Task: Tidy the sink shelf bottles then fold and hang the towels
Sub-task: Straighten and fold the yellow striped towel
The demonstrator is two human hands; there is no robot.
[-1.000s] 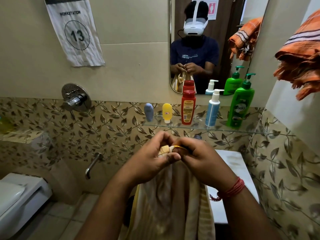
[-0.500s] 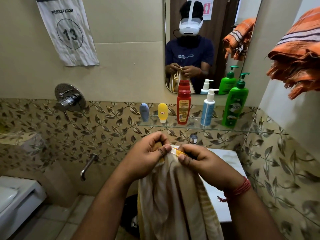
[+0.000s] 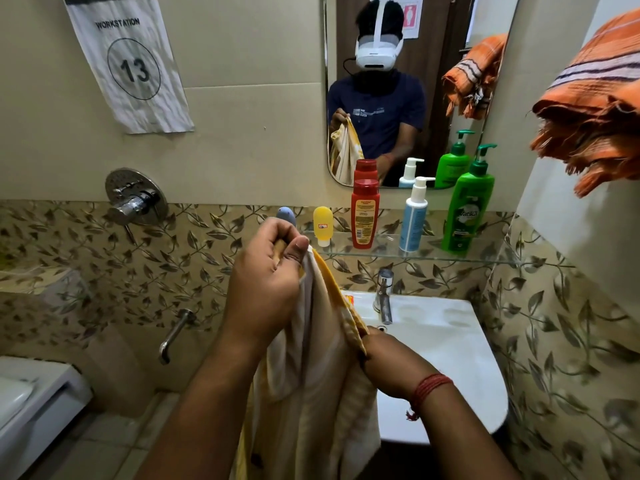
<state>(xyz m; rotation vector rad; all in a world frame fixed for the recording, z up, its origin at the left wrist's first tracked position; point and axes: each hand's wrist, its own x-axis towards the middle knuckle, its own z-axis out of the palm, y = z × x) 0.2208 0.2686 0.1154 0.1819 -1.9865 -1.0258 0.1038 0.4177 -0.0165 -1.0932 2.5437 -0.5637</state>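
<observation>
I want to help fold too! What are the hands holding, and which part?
Both hold the cream-and-yellow towel: left hand pinches its top corner, right hand grips its yellow edge lower down.

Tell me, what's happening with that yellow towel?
A person is getting the towel ready to fold. The left hand holds its top edge up high, while the right hand grips the edge lower down, over the sink. The bottles already stand in a row on the shelf. An orange towel hangs up on the right.
</observation>
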